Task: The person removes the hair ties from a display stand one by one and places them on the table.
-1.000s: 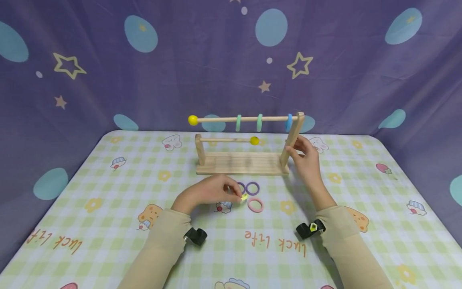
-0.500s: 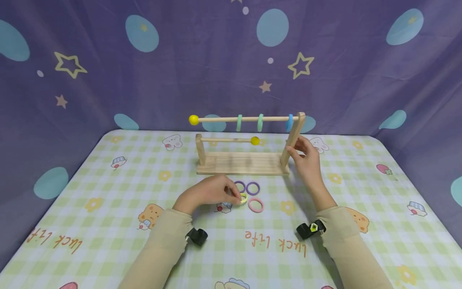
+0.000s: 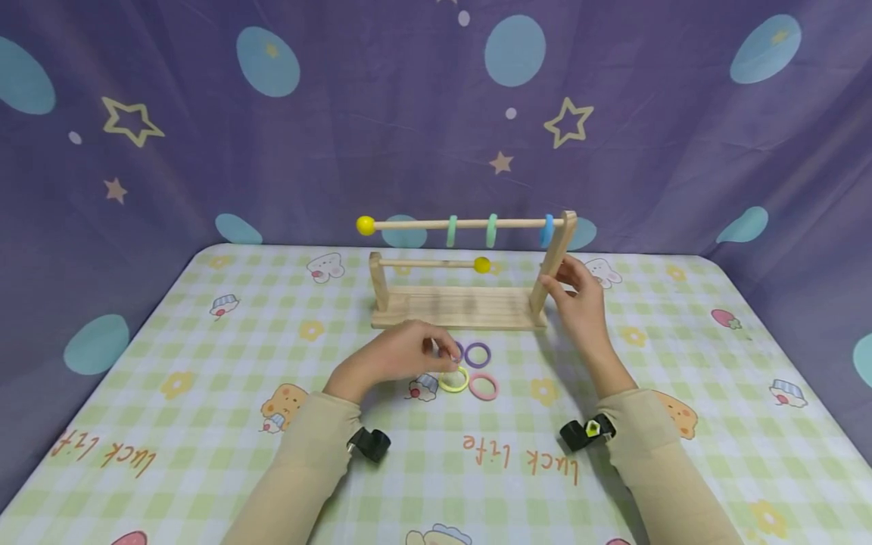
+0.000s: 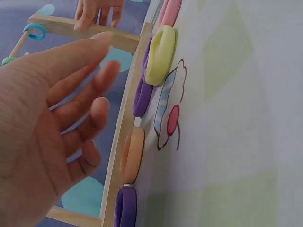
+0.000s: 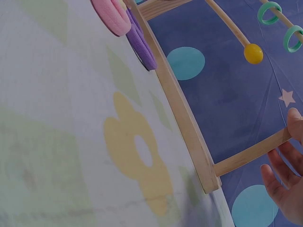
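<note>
From the head view, my left hand [image 3: 398, 356] was released, its fingers loosely bent just above the tabletop. The yellow ring [image 3: 453, 390] lay flat on the checked tablecloth [image 3: 259, 484], right by my fingertips. The pink ring [image 3: 484, 398] sat just beside it, and a purple ring [image 3: 478, 367] lay a little farther off, with another purple ring [image 3: 461, 350] partly hidden by my fingers. My right hand [image 3: 579, 306] grasped the tall post [image 3: 554, 261] of the wooden rack [image 3: 459, 306], which stood upright behind the loose rings. Its long upper rod [image 3: 470, 224] carried two green rings [image 3: 491, 231] and a blue ring [image 3: 547, 231], the blue one next to the post. The short lower rod [image 3: 429, 264] ended in a yellow ball [image 3: 481, 265].

From the left wrist view, my thumb and fingers were apart, clear of the yellow ring, which showed in front of a purple one. An orange ring [image 4: 132, 156] lay on the cloth along the rack's base, with a purple ring next to it at the lower edge. My other hand showed at the top, touching the post.

From the right wrist view, my thumb was on one side of the post and my fingers on the other; part of that hand was cut off by the picture's edge.
</note>
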`<action>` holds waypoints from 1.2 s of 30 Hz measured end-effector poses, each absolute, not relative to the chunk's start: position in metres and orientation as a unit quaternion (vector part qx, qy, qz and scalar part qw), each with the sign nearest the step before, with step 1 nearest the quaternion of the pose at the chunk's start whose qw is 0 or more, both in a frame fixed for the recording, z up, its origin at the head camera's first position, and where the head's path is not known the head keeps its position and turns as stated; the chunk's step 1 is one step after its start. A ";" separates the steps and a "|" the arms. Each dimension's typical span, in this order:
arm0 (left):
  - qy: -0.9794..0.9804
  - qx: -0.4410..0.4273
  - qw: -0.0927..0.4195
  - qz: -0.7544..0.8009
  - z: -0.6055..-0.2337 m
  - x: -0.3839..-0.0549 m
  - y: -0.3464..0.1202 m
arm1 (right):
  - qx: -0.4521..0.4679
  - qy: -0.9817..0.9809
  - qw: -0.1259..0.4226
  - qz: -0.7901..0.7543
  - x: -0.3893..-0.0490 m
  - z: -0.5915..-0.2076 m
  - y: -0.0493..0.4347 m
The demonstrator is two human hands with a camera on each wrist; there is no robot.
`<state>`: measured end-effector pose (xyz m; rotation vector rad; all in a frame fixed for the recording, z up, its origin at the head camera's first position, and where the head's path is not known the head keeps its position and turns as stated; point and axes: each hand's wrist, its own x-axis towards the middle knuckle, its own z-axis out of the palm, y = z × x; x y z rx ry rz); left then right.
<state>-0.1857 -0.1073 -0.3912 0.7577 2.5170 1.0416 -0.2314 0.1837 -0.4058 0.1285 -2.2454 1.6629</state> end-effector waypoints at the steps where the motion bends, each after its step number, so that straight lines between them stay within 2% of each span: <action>1: 0.880 0.265 0.144 0.367 -0.391 -0.186 -0.108 | 0.046 -0.791 0.171 0.586 -0.231 -0.406 0.184; 9: 0.879 0.272 0.011 0.392 -0.389 -0.192 -0.108 | 0.044 -0.790 0.172 0.587 -0.232 -0.406 0.184; 21: 0.869 0.215 -0.144 0.421 -0.386 -0.192 -0.106 | 0.044 -0.791 0.173 0.585 -0.232 -0.407 0.184; 36: 0.799 0.164 -0.215 0.537 -0.381 -0.194 -0.102 | 0.040 -0.794 0.172 0.582 -0.231 -0.405 0.183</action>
